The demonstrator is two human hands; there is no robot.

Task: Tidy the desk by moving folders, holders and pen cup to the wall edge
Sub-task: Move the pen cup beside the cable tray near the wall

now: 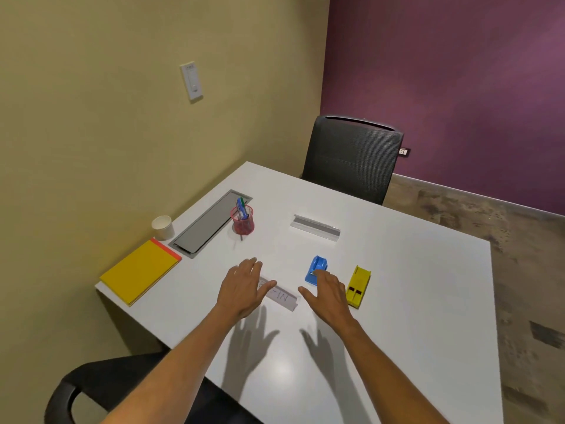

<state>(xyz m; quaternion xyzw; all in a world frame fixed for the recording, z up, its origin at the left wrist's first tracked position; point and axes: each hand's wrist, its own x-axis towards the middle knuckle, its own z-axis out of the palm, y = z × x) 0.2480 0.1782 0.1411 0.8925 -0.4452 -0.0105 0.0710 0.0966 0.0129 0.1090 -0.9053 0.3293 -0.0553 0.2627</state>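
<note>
A white worktop (397, 286) stands against an olive wall, with a black chair (351, 157) at its far side. Both hands hover flat with fingers spread, gripping nothing: the left hand (243, 287) over a clear label holder (282, 298), the right hand (328, 293) beside the blue holder (316, 269) and yellow holder (358, 286). Folders (139, 270) and the pen cup (243, 220) sit near the wall edge; the right half lies bare.

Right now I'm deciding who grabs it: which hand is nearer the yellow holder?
Right. The right hand hovers just left of the yellow holder; the left hand is farther left, over the name sign.
</note>
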